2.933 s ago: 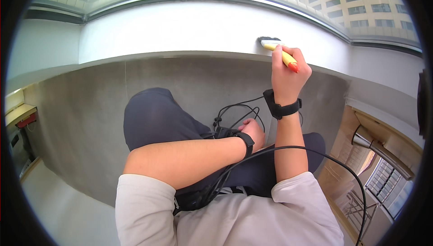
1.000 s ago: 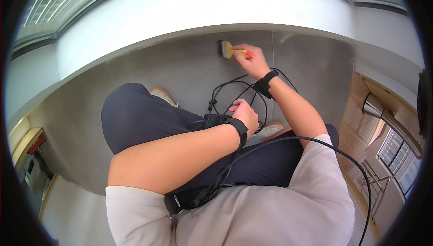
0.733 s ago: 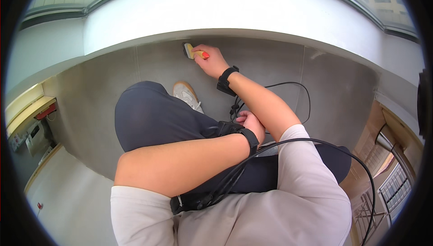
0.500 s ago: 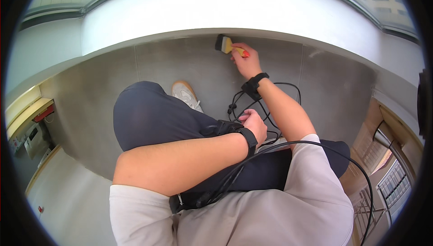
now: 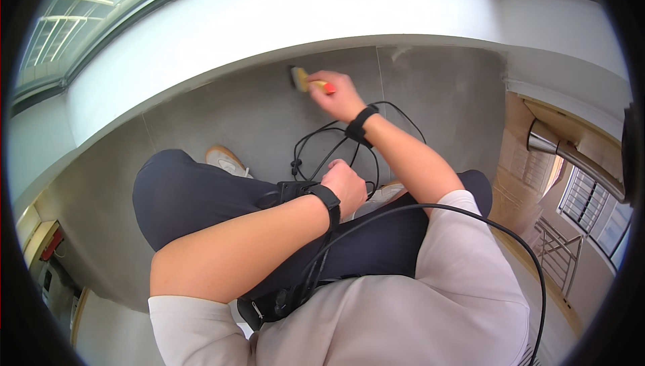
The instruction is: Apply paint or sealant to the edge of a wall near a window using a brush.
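In my right hand (image 5: 339,95) is a flat paintbrush (image 5: 301,78) with a yellow handle, a red end and dark bristles. Its bristles are smeared by motion and point left, low over the grey floor (image 5: 269,107) a little short of the white wall's foot. Whether they touch the floor I cannot tell. My left hand (image 5: 345,187) is curled closed above my folded legs, close to a black cable (image 5: 329,154) lying in loops; nothing shows between its fingers, whose undersides are hidden. A black band (image 5: 363,124) circles my right wrist, another (image 5: 326,201) my left.
A curved white wall (image 5: 289,17) runs along the far side beneath windows. My shoe (image 5: 227,160) stands on the floor left of the cable loops. One cable strand arcs over my right leg and sleeve. A metal rack (image 5: 559,252) stands far right.
The view has turned to the right, so the scene sits further left. Across the floor the paintbrush has moved right and slightly away from the wall. My left hand stays by my legs.
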`<state>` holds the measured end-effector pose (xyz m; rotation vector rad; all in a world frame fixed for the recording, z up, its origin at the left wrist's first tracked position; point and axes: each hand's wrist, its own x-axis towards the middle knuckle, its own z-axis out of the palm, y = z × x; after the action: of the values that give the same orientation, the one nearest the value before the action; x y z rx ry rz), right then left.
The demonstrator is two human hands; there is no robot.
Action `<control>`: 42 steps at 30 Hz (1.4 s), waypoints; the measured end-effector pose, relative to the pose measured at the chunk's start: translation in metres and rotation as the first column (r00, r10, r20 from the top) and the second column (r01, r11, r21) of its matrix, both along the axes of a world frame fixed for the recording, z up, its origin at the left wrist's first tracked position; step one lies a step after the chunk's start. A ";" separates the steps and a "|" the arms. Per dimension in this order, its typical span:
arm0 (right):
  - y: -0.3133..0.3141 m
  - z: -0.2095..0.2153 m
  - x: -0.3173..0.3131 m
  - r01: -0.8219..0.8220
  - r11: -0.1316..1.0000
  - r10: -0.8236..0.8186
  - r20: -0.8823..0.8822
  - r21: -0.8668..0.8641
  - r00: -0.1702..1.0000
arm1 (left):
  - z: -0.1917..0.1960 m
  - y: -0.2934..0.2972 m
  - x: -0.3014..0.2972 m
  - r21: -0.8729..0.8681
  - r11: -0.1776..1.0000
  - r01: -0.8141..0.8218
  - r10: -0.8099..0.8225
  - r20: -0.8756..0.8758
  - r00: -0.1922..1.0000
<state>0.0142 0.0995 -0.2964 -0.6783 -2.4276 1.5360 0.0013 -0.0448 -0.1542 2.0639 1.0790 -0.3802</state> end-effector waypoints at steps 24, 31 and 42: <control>0.149 -0.001 0.139 0.522 0.852 -0.510 0.254 0.020 0.822 | -0.010 -0.010 0.010 0.130 0.991 -0.035 0.038 -0.027 0.999; 0.020 0.008 0.030 -0.145 0.969 0.169 0.108 -0.201 0.980 | -0.030 0.020 0.053 -0.096 0.994 0.050 -0.052 -0.012 0.999; 0.011 -0.008 0.015 -0.221 0.953 0.260 0.182 -0.209 0.948 | -0.078 0.069 0.068 -0.247 0.942 -0.227 0.225 -0.038 0.974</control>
<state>0.0296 0.1107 -0.3047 -0.6196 -2.6243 1.8940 0.0695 0.0237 -0.2318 1.6978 1.1947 -0.3878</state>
